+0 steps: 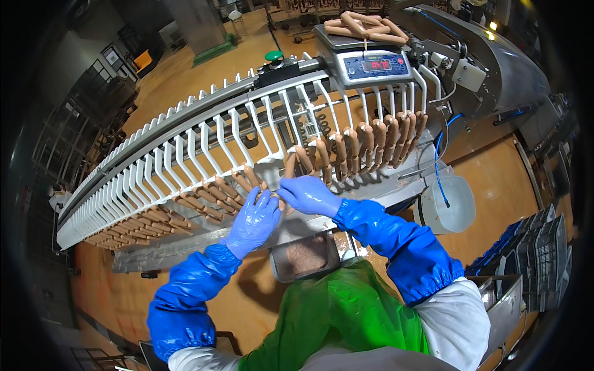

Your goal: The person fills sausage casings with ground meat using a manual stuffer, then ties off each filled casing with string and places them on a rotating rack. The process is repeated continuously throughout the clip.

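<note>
Head view, looking down over a green apron [346,309] and blue sleeve covers.

Left hand [253,219] in a blue glove, fingers spread and flat, propped under the hanging sausages [232,188] as if to steady the row. Right hand [307,195], also gloved in blue, fingers drawn together and pinching one sausage [289,166] just where it hangs from the white prongs of the curved conveyor rack [204,139]. Both hands almost touching, right at the middle of the rack.

Sausages draped in linked loops over the prongs, likely so they travel without touching a surface. Too many and too overlapped for an exact count: about ten clear on the right stretch [371,139], more on the left.

One digital scale [371,62] above, with a small pile of perhaps six sausages [365,26] on its pan. One white bucket [451,204] at right. One mesh basket [303,255] below the hands.
</note>
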Demonstrator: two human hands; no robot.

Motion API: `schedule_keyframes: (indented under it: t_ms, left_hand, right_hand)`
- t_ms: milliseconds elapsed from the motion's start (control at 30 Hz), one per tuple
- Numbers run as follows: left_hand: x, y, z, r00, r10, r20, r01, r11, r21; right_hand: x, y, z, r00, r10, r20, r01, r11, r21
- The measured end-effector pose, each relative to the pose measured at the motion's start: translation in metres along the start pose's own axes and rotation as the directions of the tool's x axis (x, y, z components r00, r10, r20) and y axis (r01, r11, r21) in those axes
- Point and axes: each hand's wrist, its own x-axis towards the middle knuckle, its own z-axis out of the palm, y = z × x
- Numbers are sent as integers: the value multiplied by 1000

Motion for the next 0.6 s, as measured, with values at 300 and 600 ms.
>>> schedule_keyframes:
  t_ms: [300,600]
  left_hand:
    - [-49,84,168,902,-371,222,354,339,-872]
    - [-73,156,268,460,-484,745,-276,-875,-398]
  right_hand:
    - [-91,24,104,863,494,102,-500,809,309]
    - [-71,78,79,838,545,33,-441,640,629]
